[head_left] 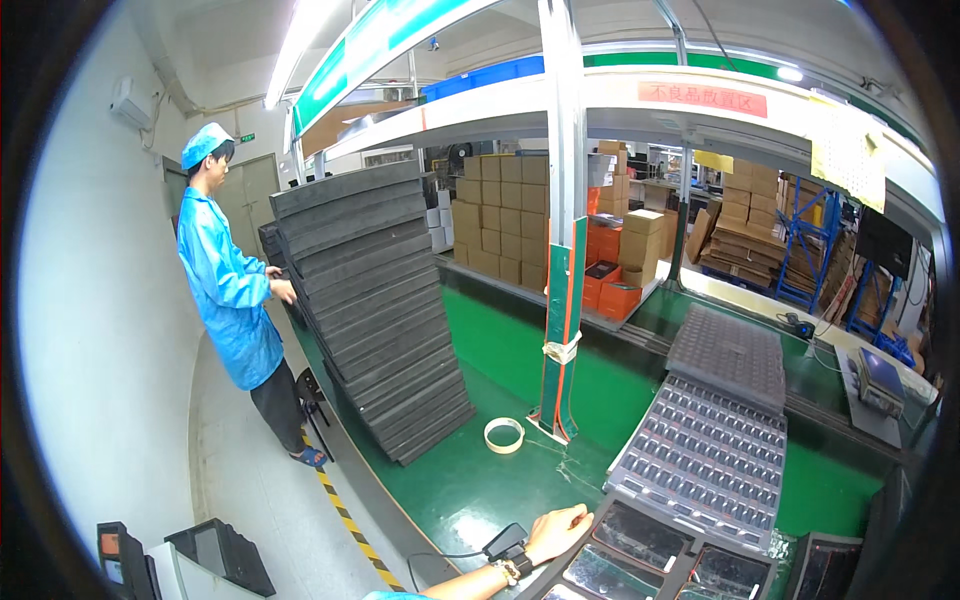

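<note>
- Black tray (684, 566), taken as landmark, is lying over the green desk (520, 490); its underside is not showing. Dark glossy panels (640, 533) are sitting in its compartments.
- Left hand (556, 535) is resting just beside the black tray's far left corner. Fingers are curling loosely, close together; cannot tell whether they are touching the rim. Right hand is not showing.
- Black device (503, 541) with a cable is sitting by the left wrist, left of the black tray.
- Handling note (judgement): panel faces are probably marking easily, so gripping by the rim, keeping the tray level, and keeping fingertips off the glossy faces and the cable clear should be working best.
- Clear compartmented tray (700, 455) is lying just beyond the black tray; a dark bumpy sheet (728, 355) is covering its far end.
- Tape roll (489, 438) is lying beyond and left of the black tray.
- Dark foam stack (365, 290) is leaning farther off, same side; a co-worker (225, 285) in blue is standing past it.
- Brown cartons (500, 215) are standing far beyond the black tray.
</note>
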Available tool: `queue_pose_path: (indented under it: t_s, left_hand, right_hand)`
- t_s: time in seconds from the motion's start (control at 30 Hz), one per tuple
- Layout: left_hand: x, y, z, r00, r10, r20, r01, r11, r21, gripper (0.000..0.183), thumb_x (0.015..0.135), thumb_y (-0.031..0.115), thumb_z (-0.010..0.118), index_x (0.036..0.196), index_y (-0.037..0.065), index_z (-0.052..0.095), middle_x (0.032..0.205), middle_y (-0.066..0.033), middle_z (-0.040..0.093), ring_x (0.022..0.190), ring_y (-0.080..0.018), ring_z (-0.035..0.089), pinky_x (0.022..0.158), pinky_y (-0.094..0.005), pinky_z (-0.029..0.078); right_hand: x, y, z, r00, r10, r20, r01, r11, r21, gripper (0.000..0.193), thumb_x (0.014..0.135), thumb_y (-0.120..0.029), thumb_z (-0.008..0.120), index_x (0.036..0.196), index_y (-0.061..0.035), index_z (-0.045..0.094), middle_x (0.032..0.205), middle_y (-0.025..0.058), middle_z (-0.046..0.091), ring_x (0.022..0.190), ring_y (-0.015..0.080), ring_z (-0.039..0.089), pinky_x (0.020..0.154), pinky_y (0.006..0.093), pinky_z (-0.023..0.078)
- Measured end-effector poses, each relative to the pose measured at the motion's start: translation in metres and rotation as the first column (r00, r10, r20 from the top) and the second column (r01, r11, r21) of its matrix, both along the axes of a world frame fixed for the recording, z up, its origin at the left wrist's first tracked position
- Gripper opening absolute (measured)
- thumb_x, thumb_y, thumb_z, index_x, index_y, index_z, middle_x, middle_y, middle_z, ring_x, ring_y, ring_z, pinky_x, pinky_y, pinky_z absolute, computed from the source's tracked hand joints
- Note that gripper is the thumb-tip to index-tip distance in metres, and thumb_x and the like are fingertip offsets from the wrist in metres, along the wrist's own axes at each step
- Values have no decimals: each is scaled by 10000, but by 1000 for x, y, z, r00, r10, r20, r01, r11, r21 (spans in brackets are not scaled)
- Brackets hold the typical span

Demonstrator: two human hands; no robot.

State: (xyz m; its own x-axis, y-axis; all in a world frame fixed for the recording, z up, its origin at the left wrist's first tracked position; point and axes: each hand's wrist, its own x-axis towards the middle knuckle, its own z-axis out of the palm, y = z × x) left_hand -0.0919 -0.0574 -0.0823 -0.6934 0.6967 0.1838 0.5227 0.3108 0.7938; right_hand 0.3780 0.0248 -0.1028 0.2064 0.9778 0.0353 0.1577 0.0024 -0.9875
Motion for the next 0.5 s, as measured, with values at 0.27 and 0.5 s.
queue_pose_path:
  t_s: [0.27,0.5]
  left_hand:
    - [1,-8,1,1000,7,-5,-7,1000,-1,293,984,397,550,861,131,563,672,-91,620,635,-332,632,554,-425,451]
    - [5,0,5,983,-65,-174,49,994,-96,326,988,387,520,884,83,568,773,-185,652,748,-425,656,633,-518,504]
  right_hand:
    - [-5,-6,9,965,11,262,-3,1000,-29,386,960,-259,701,1258,-32,611,1170,156,648,1054,259,601,920,374,490]
    - [-29,-15,55,528,5,849,-125,990,72,438,996,-304,570,1202,80,609,1090,314,640,980,470,617,893,476,502]
